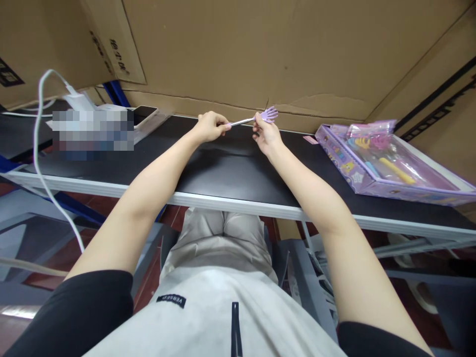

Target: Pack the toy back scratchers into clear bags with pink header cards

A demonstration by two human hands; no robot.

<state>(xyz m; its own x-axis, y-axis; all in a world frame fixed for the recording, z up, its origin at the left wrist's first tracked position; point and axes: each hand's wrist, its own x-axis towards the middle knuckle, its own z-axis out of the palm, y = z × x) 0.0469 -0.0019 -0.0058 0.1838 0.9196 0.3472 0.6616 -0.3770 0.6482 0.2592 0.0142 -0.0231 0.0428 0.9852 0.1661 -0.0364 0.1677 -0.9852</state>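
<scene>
Above the black tabletop I hold a thin stick (241,121) with a silver shaft and a small purple hand-shaped end (270,114), fingers spread. My left hand (211,127) is closed, pinching the stick's left end between thumb and fingertips. Close to the purple end, my right hand (267,132) grips the shaft with thumb and index finger, its other fingers curled loosely. The stick lies almost level, tilted slightly up to the right. Part of it is hidden under my fingers.
An open purple box (359,173) with clear-wrapped colourful items stands at the right. A phone (144,117), a white charger (81,101) with a cable and a blurred-out patch are at the left. Cardboard (253,54) walls off the back; a pale metal edge (238,202) borders the front.
</scene>
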